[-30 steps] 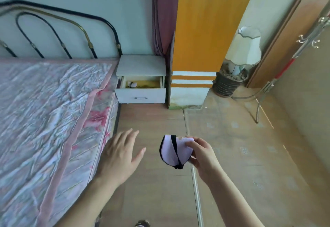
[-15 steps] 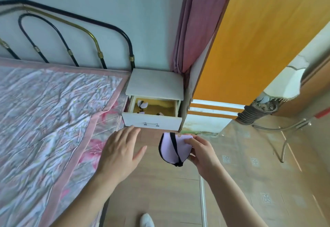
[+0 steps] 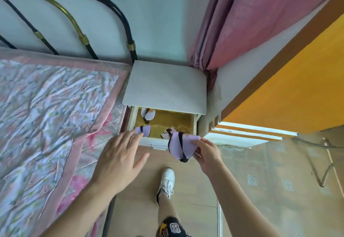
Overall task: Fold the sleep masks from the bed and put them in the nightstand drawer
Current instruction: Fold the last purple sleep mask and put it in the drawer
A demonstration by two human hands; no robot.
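Note:
My right hand point(image 3: 206, 153) pinches a folded lilac sleep mask point(image 3: 179, 146) with a black strap, held just in front of the open nightstand drawer point(image 3: 194, 126). My left hand point(image 3: 119, 159) hovers flat with fingers spread at the drawer's front left corner, holding nothing. Inside the drawer lie a white folded mask point(image 3: 148, 115) at the back left, a lilac one point(image 3: 144, 130) at the front left, partly behind my fingertips, and a pale one point(image 3: 168, 133) at the front, half hidden by the held mask.
The white nightstand point(image 3: 165, 85) stands between the bed point(image 3: 46, 110) with its floral quilt on the left and a white wall corner with an orange panel point(image 3: 290, 87) on the right. A pink curtain point(image 3: 251, 16) hangs behind. My white shoe point(image 3: 167, 179) is on the wooden floor below the drawer.
I have come up close to the nightstand, so the drawer now lies directly under my hands. The right hand has carried the lilac mask to the drawer's front edge.

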